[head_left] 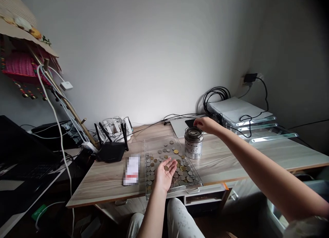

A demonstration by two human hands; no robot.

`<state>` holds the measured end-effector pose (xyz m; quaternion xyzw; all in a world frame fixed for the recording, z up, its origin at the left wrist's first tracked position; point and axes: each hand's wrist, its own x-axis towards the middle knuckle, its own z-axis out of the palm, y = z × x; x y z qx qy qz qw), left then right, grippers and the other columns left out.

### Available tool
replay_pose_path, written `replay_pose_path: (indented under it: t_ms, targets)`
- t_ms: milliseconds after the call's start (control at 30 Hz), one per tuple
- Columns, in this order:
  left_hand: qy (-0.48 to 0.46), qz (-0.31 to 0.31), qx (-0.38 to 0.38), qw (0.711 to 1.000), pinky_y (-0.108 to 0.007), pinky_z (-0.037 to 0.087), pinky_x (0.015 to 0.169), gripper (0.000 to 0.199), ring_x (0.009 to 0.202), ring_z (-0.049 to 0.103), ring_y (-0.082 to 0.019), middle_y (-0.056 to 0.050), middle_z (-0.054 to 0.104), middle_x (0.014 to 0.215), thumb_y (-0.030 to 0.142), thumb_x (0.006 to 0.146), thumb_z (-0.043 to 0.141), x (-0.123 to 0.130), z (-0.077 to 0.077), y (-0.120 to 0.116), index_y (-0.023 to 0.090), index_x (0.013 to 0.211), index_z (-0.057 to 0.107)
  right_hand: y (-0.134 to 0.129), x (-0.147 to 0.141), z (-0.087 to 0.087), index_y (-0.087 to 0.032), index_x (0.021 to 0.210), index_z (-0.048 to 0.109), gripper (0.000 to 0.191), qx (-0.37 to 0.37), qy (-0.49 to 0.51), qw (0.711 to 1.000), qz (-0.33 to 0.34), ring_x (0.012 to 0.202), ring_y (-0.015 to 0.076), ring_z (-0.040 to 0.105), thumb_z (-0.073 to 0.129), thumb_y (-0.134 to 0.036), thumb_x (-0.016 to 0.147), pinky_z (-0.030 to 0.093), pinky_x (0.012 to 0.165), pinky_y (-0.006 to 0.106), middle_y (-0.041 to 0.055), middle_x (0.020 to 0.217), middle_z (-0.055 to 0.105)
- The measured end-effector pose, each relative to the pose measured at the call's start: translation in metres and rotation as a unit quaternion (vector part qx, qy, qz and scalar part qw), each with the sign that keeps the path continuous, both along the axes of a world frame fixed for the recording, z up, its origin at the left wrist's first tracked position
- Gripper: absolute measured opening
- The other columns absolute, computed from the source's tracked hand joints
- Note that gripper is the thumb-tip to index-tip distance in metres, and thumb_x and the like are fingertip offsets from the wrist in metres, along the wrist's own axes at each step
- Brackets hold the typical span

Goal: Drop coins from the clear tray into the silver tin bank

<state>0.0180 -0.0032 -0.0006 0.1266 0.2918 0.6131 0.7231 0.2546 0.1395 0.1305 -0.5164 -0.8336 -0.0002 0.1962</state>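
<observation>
Palm up over the clear tray (147, 145), my left hand (166, 173) has its fingers stretched out and a brownish coin (166, 168) lying on them. Many coins (183, 168), silver and gold in colour, are spread across the tray beneath it. My right hand (205, 125) hovers just above the round metal can (193, 147), fingers closed together and pointing down at its top. Whatever those fingertips hold, if anything, cannot be made out. The can stands upright by the tray's right edge, with a printed label and a dark top; its inside is hidden.
A black router (111, 151) and a blurred white sheet (132, 170) lie left of the tray. Behind the can is a flat silver thing (177, 126). Clear shelves (244, 111) with black cables occupy the right. Below the tabletop an open compartment (205, 197) shows.
</observation>
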Motion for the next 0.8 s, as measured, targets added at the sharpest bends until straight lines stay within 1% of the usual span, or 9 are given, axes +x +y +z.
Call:
replay_pose_path:
  t_ms: [100,200,267,333,400,433,600,700,800]
  targets:
    - [0.000,-0.004,-0.001,1.000,-0.029,0.048,0.076,0.022,0.092,0.056,-0.022,-0.017,0.059,0.097,0.016,0.070,0.050,0.000,0.001,0.000,0.007,0.088,0.055,0.006,-0.011,0.002,-0.018,0.072,0.064,0.017,-0.053,-0.091,0.994,0.044,0.057,0.0108,0.051,0.052,-0.024,0.062,0.033,0.050,0.019,0.0009,0.063,0.061]
    - [0.002,0.004,-0.013,1.000,-0.029,0.049,0.074,0.019,0.090,0.056,-0.022,-0.016,0.060,0.095,0.014,0.070,0.049,0.001,0.004,-0.001,0.008,0.086,0.056,0.009,-0.026,0.004,-0.019,0.070,0.065,0.017,-0.064,-0.147,0.987,0.019,0.058,0.0129,0.052,0.056,-0.023,0.057,0.033,0.048,0.020,0.0025,0.066,0.062]
    - [0.003,0.009,-0.016,1.000,-0.029,0.050,0.073,0.018,0.090,0.057,-0.022,-0.015,0.060,0.094,0.014,0.070,0.049,0.001,0.005,-0.001,0.009,0.085,0.056,0.011,-0.033,0.007,-0.018,0.068,0.065,0.015,-0.080,-0.166,0.983,-0.006,0.056,0.0140,0.052,0.058,-0.022,0.055,0.033,0.047,0.021,0.0041,0.066,0.062]
    - [0.005,0.012,-0.012,1.000,-0.030,0.050,0.072,0.017,0.089,0.057,-0.022,-0.015,0.060,0.093,0.014,0.070,0.049,0.002,0.005,-0.002,0.009,0.085,0.056,0.012,-0.036,0.009,-0.017,0.066,0.064,0.015,-0.121,-0.165,0.979,-0.023,0.052,0.0138,0.052,0.058,-0.022,0.054,0.034,0.046,0.022,0.0047,0.063,0.061]
    - [0.010,0.012,-0.006,1.000,-0.030,0.050,0.071,0.017,0.089,0.057,-0.022,-0.015,0.061,0.093,0.015,0.070,0.049,0.002,0.004,-0.001,0.009,0.085,0.056,0.012,-0.036,0.010,-0.016,0.066,0.064,0.014,-0.157,-0.155,0.975,-0.023,0.048,0.0128,0.051,0.058,-0.021,0.054,0.034,0.045,0.021,0.0038,0.059,0.060]
    - [0.013,0.012,-0.004,1.000,-0.029,0.050,0.071,0.018,0.089,0.057,-0.022,-0.015,0.060,0.093,0.015,0.071,0.049,0.002,0.003,-0.001,0.009,0.085,0.056,0.011,-0.035,0.011,-0.016,0.065,0.064,0.014,-0.159,-0.152,0.975,-0.017,0.047,0.0123,0.051,0.057,-0.019,0.054,0.034,0.044,0.021,0.0031,0.058,0.060]
    - [0.025,0.001,0.010,1.000,-0.028,0.048,0.074,0.021,0.090,0.056,-0.021,-0.016,0.059,0.097,0.017,0.071,0.049,0.001,-0.002,0.001,0.008,0.088,0.056,0.005,-0.026,0.015,-0.018,0.061,0.064,0.013,-0.064,-0.161,0.985,0.019,0.051,0.0118,0.052,0.056,-0.014,0.052,0.032,0.045,0.019,0.0016,0.057,0.061]
    - [0.024,-0.001,0.014,1.000,-0.028,0.048,0.075,0.021,0.092,0.056,-0.022,-0.016,0.059,0.097,0.018,0.071,0.049,0.001,-0.003,0.001,0.008,0.089,0.055,0.005,-0.023,0.018,-0.019,0.062,0.065,0.012,-0.055,-0.164,0.985,0.021,0.052,0.0118,0.052,0.057,-0.015,0.053,0.032,0.046,0.019,0.0015,0.058,0.061]
    - [0.021,0.001,0.009,1.000,-0.028,0.048,0.075,0.020,0.092,0.056,-0.022,-0.016,0.059,0.097,0.018,0.071,0.049,0.001,-0.003,0.001,0.008,0.088,0.056,0.006,-0.024,0.017,-0.018,0.063,0.065,0.012,-0.046,-0.135,0.989,0.036,0.054,0.0115,0.052,0.056,-0.016,0.054,0.034,0.048,0.019,0.0014,0.060,0.062]
